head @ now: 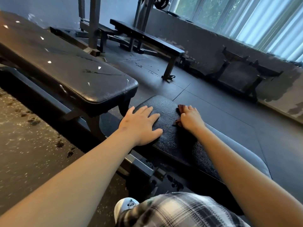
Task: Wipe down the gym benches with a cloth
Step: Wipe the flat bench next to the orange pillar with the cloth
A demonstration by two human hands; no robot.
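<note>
Right hand (191, 118) is pressing the dark red cloth (180, 107) onto the right edge of the near bench's padded tabletop (164, 104), fingers together and curling over the bunched cloth. Left hand (141, 123) is lying flat on the left side of the same tabletop, fingers spread, holding nothing, probably bracing. The tabletop's long axis is running away from the person. Bare pad is lying left of the cloth, between the hands, so the next stroke is likely going leftward. A second bench (73, 71) is standing further left.
</note>
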